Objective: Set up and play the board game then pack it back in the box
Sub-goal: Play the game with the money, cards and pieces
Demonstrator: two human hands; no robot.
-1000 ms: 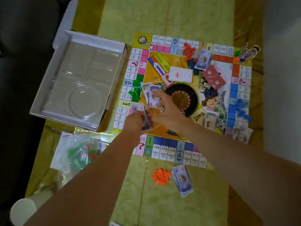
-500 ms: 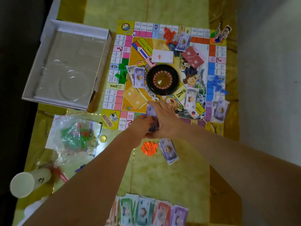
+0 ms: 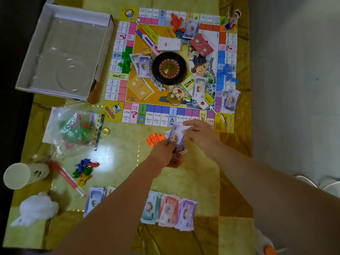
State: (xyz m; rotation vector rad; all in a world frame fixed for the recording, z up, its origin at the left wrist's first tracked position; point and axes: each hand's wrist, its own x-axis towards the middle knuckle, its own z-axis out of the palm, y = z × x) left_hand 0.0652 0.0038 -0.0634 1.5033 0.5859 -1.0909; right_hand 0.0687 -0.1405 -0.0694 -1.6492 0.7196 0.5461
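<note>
Several purple banknotes, cartoon face printed, held in left hand

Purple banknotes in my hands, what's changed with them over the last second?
Both hands drew back from beside the roulette wheel to the table past the board's near edge, by the orange pieces. The left hand still grips the purple banknotes; the right hand pinches the top one. Board, wheel and box stayed put.
</note>
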